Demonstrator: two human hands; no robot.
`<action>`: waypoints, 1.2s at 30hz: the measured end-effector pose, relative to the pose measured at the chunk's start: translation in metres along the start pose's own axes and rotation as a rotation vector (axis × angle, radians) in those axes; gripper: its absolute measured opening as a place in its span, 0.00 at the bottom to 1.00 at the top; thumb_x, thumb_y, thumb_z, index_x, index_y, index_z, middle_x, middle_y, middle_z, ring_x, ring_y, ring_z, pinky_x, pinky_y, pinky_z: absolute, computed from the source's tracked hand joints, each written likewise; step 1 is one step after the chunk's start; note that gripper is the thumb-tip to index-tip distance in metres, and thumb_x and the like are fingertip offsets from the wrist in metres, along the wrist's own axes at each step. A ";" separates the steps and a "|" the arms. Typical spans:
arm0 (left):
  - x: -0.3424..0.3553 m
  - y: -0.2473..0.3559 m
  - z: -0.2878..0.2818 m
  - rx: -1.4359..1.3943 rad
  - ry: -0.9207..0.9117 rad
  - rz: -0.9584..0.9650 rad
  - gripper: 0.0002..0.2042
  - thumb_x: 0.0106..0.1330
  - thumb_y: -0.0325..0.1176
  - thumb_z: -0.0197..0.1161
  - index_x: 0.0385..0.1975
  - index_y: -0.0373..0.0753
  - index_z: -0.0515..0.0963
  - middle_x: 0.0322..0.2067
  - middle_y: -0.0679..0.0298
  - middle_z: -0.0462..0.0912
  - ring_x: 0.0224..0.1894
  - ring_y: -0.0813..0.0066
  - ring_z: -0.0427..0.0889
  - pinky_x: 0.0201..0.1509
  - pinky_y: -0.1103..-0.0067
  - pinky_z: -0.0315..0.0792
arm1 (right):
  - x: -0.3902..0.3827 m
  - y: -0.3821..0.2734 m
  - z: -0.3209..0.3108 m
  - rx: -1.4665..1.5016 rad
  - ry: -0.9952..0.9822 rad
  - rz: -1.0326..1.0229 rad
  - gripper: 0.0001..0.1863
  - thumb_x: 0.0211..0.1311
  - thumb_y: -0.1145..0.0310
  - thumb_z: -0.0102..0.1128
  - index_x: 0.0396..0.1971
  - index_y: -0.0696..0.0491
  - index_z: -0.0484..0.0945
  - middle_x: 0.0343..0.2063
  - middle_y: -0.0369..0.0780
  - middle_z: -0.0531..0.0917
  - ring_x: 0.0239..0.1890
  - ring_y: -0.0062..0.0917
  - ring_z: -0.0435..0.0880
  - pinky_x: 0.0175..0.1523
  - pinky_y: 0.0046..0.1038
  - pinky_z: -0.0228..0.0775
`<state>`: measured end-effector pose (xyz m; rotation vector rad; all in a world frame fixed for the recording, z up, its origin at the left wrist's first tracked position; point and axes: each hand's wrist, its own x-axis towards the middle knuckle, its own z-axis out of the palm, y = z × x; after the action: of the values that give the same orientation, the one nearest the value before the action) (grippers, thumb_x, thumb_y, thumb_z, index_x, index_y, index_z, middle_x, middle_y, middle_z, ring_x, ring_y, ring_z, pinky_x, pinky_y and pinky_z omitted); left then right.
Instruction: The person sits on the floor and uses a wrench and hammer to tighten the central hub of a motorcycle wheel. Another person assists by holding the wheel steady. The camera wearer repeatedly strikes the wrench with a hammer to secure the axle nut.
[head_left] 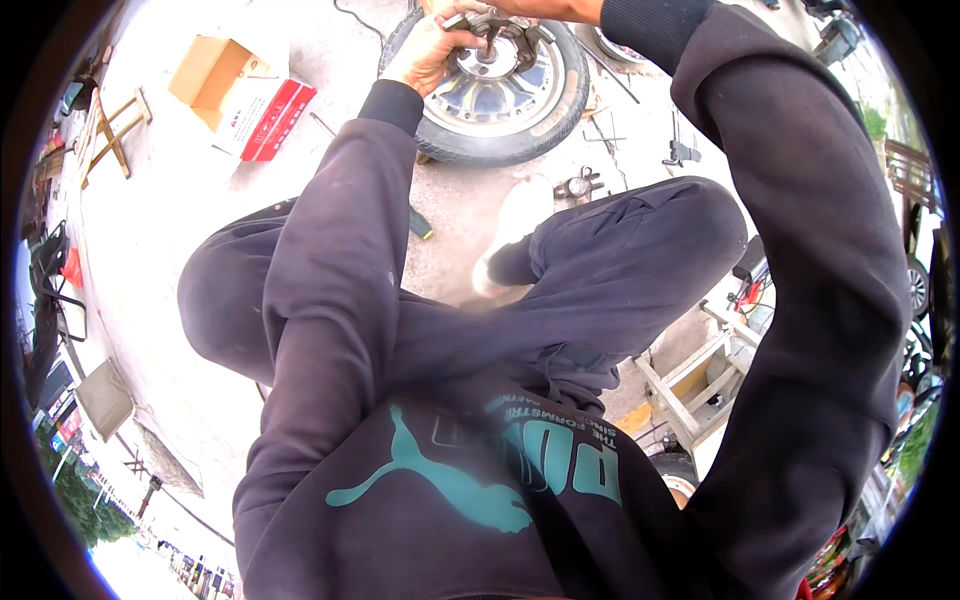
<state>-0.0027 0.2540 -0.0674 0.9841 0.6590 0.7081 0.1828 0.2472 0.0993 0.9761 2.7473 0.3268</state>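
- I am watching one tyred wheel (505, 100) lying flat on the ground at the top of the view, one dark metal puller (524, 46) sitting over its hub.
- The left hand (430, 60) is grasping the puller from the left, its fingers hiding part of it.
- The right hand (540, 8) is reaching in beside it; the upper edge is cutting it off, so I cannot tell its grip.
- Two dark sleeves and two bent legs are blocking my view of much of the floor.
- One open cardboard box (207, 82) is standing left of the wheel, a red-and-white panel (275, 120) lying against it.
- One dark tool handle (420, 223) is showing beside the left sleeve.
- One metal fitting (578, 186) is lying near the right knee.
- Two wooden frames are standing farther out, one left (112, 137), one right (695, 385).
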 end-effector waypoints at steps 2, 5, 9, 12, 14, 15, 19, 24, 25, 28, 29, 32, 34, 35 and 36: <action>0.002 -0.003 0.001 -0.017 0.001 0.019 0.16 0.58 0.19 0.66 0.46 0.40 0.80 0.35 0.68 0.84 0.25 0.86 0.78 0.16 0.86 0.62 | 0.002 0.006 0.005 -0.125 -0.034 -0.164 0.16 0.62 0.60 0.58 0.18 0.51 0.82 0.22 0.44 0.85 0.28 0.39 0.88 0.32 0.39 0.79; -0.001 -0.003 0.004 -0.004 0.003 0.018 0.15 0.57 0.19 0.68 0.45 0.39 0.80 0.35 0.68 0.83 0.24 0.87 0.77 0.17 0.88 0.62 | 0.012 0.007 0.012 0.074 -0.258 0.100 0.13 0.60 0.62 0.59 0.26 0.53 0.87 0.28 0.48 0.87 0.34 0.41 0.89 0.38 0.42 0.80; -0.004 0.009 0.022 -0.056 -0.011 0.011 0.18 0.57 0.18 0.68 0.48 0.40 0.80 0.34 0.69 0.84 0.25 0.88 0.76 0.18 0.89 0.62 | 0.053 0.037 0.059 0.323 -0.538 0.116 0.16 0.59 0.60 0.60 0.36 0.57 0.88 0.36 0.51 0.88 0.42 0.43 0.89 0.45 0.41 0.80; -0.009 -0.001 -0.004 -0.114 0.070 0.037 0.21 0.57 0.16 0.67 0.52 0.42 0.80 0.35 0.67 0.84 0.28 0.89 0.78 0.20 0.89 0.64 | 0.041 -0.007 -0.026 0.188 -0.356 0.355 0.16 0.61 0.60 0.59 0.34 0.56 0.88 0.34 0.50 0.88 0.39 0.43 0.89 0.42 0.43 0.81; -0.002 -0.001 0.005 -0.096 0.048 -0.008 0.22 0.57 0.16 0.67 0.52 0.42 0.80 0.37 0.67 0.85 0.30 0.88 0.79 0.24 0.89 0.67 | 0.019 0.007 -0.008 -0.130 -0.208 -0.064 0.14 0.61 0.63 0.56 0.22 0.55 0.84 0.23 0.45 0.86 0.28 0.38 0.89 0.33 0.39 0.81; -0.001 0.000 0.007 -0.082 0.048 -0.031 0.22 0.57 0.16 0.67 0.52 0.42 0.80 0.37 0.67 0.85 0.31 0.88 0.80 0.25 0.89 0.69 | 0.015 0.013 -0.010 -0.153 -0.202 -0.165 0.14 0.60 0.64 0.56 0.21 0.55 0.83 0.22 0.45 0.86 0.28 0.37 0.88 0.32 0.38 0.80; -0.002 0.004 0.017 -0.171 0.025 0.035 0.21 0.58 0.15 0.66 0.51 0.42 0.80 0.43 0.68 0.84 0.42 0.82 0.83 0.45 0.85 0.78 | 0.021 0.015 -0.008 -0.028 -0.331 0.002 0.12 0.58 0.65 0.60 0.27 0.57 0.86 0.27 0.49 0.87 0.32 0.40 0.89 0.35 0.42 0.80; 0.009 -0.009 0.009 -0.206 -0.039 0.007 0.20 0.59 0.14 0.65 0.50 0.41 0.81 0.47 0.64 0.84 0.48 0.77 0.83 0.53 0.80 0.79 | 0.069 0.053 0.073 0.204 -0.623 -0.129 0.16 0.61 0.62 0.57 0.39 0.57 0.88 0.42 0.49 0.88 0.45 0.41 0.88 0.49 0.41 0.79; -0.003 -0.003 -0.006 -0.182 0.040 0.007 0.21 0.59 0.14 0.65 0.51 0.41 0.80 0.47 0.64 0.84 0.48 0.77 0.83 0.54 0.79 0.78 | 0.060 0.001 -0.010 0.110 -0.480 0.234 0.15 0.61 0.62 0.57 0.36 0.56 0.88 0.38 0.50 0.88 0.43 0.40 0.89 0.46 0.41 0.79; 0.001 -0.004 0.004 -0.168 0.003 0.004 0.22 0.58 0.15 0.66 0.53 0.40 0.80 0.48 0.64 0.84 0.49 0.76 0.82 0.56 0.79 0.77 | 0.016 0.012 -0.016 -0.198 -0.266 -0.207 0.13 0.60 0.61 0.57 0.26 0.53 0.85 0.24 0.46 0.86 0.30 0.36 0.89 0.34 0.39 0.79; 0.004 -0.004 0.004 -0.165 -0.014 0.018 0.22 0.58 0.15 0.66 0.53 0.40 0.80 0.48 0.64 0.84 0.50 0.76 0.82 0.56 0.78 0.76 | 0.013 0.023 -0.017 -0.264 -0.046 -0.414 0.11 0.57 0.63 0.58 0.25 0.53 0.85 0.22 0.44 0.85 0.28 0.36 0.88 0.31 0.38 0.78; 0.002 -0.010 0.004 -0.144 0.028 0.038 0.22 0.57 0.15 0.67 0.52 0.40 0.80 0.47 0.64 0.84 0.49 0.76 0.82 0.57 0.79 0.76 | 0.023 0.017 -0.018 -0.112 -0.354 -0.158 0.11 0.58 0.63 0.59 0.26 0.54 0.86 0.24 0.46 0.86 0.33 0.37 0.89 0.35 0.38 0.79; 0.003 -0.009 0.004 -0.139 -0.013 0.040 0.21 0.57 0.15 0.67 0.51 0.40 0.81 0.47 0.66 0.83 0.50 0.76 0.82 0.58 0.78 0.76 | 0.043 0.016 -0.002 0.193 -0.547 0.231 0.15 0.58 0.62 0.60 0.34 0.58 0.88 0.35 0.49 0.89 0.39 0.43 0.88 0.43 0.40 0.79; 0.002 -0.009 0.009 -0.171 -0.040 0.008 0.21 0.57 0.15 0.67 0.51 0.40 0.81 0.47 0.66 0.83 0.50 0.76 0.82 0.58 0.78 0.76 | 0.056 0.033 0.039 0.376 -0.741 0.244 0.16 0.58 0.62 0.60 0.35 0.59 0.88 0.36 0.49 0.89 0.40 0.43 0.88 0.44 0.40 0.79; 0.004 -0.005 0.011 -0.197 -0.060 -0.007 0.21 0.57 0.15 0.67 0.51 0.40 0.81 0.46 0.66 0.83 0.50 0.76 0.82 0.58 0.78 0.76 | 0.066 0.049 0.066 0.550 -0.918 0.250 0.17 0.57 0.62 0.61 0.37 0.60 0.88 0.37 0.49 0.88 0.41 0.43 0.88 0.46 0.40 0.79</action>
<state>0.0093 0.2498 -0.0681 0.8176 0.5289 0.7203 0.1792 0.3360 0.0422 1.1872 1.8730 -0.7130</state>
